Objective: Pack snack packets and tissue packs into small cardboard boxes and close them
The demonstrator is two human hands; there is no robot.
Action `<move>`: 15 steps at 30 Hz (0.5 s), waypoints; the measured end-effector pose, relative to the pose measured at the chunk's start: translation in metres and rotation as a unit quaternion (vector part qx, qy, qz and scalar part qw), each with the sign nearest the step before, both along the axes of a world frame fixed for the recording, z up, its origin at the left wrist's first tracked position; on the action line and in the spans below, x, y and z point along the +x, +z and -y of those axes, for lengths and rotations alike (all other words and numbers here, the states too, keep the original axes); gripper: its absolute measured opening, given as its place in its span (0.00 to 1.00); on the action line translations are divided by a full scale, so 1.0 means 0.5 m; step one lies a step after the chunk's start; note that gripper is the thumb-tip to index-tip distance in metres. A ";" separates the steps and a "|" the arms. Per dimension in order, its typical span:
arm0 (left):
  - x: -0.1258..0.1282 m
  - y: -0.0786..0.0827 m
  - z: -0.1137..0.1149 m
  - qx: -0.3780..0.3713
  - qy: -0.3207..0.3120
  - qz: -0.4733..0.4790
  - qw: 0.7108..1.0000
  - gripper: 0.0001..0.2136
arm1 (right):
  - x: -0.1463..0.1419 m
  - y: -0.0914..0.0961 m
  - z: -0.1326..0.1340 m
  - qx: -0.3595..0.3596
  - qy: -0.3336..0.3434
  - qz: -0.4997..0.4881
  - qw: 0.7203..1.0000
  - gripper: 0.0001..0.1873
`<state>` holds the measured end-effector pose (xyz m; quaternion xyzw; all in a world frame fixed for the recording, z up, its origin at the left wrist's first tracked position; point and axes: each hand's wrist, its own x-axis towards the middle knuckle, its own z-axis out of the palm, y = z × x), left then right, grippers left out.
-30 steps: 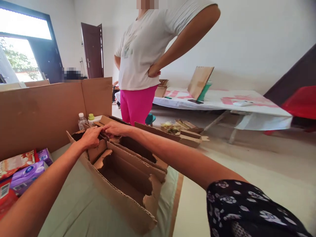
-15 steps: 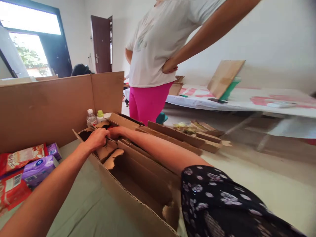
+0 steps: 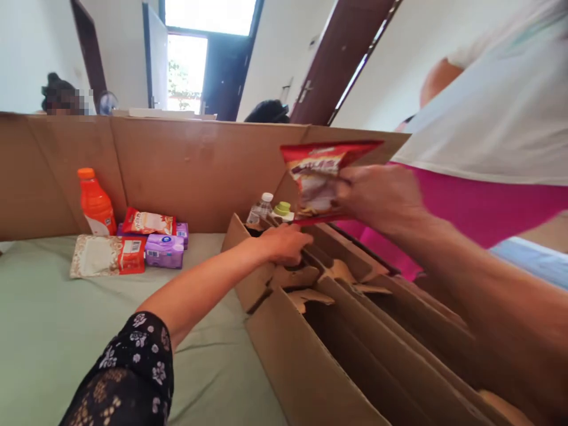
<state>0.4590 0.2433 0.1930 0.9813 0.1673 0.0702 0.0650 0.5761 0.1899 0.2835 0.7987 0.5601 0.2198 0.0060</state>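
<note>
My right hand (image 3: 381, 192) is raised above the cardboard box, closed round the edge of a red snack bag (image 3: 318, 183) with a pale middle. My left hand (image 3: 286, 244) is lower, at the far end of the box, its fingers curled over a torn cardboard divider (image 3: 295, 277); their tips are partly hidden. The long cardboard box (image 3: 302, 361) is split into narrow compartments with ragged flaps. Just behind my left hand stand a clear bottle with a white cap (image 3: 265, 204) and a container with a green lid (image 3: 283, 209).
On the green cloth (image 3: 208, 355) at left are an orange bottle (image 3: 95, 204), purple tissue packs (image 3: 164, 251), a red-and-white bag (image 3: 151, 222) and a patterned pouch (image 3: 102, 255). A tall cardboard wall (image 3: 199, 177) stands behind them. A person in pink trousers (image 3: 479, 207) stands at right.
My right hand has come up out of the box with the red snack bag. My left hand stays by the divider. The view has turned left, bringing the orange bottle into sight.
</note>
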 end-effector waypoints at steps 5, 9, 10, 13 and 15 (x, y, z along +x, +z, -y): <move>-0.210 -0.040 0.068 0.044 0.016 0.157 0.986 0.13 | -0.166 0.039 0.000 0.047 0.141 0.023 0.989 0.21; -0.448 -0.140 0.103 0.103 0.175 0.277 0.939 0.12 | -0.338 -0.023 -0.067 -0.037 0.377 0.040 0.925 0.12; -0.505 -0.158 0.103 0.119 0.220 0.308 0.918 0.12 | -0.386 -0.040 -0.083 -0.060 0.416 0.046 0.906 0.11; -0.646 -0.184 0.065 0.150 0.312 0.379 0.858 0.15 | -0.521 -0.077 -0.132 -0.093 0.503 0.061 0.857 0.14; -0.705 -0.189 0.006 0.155 0.341 0.402 0.836 0.18 | -0.587 -0.090 -0.172 -0.105 0.533 0.072 0.837 0.17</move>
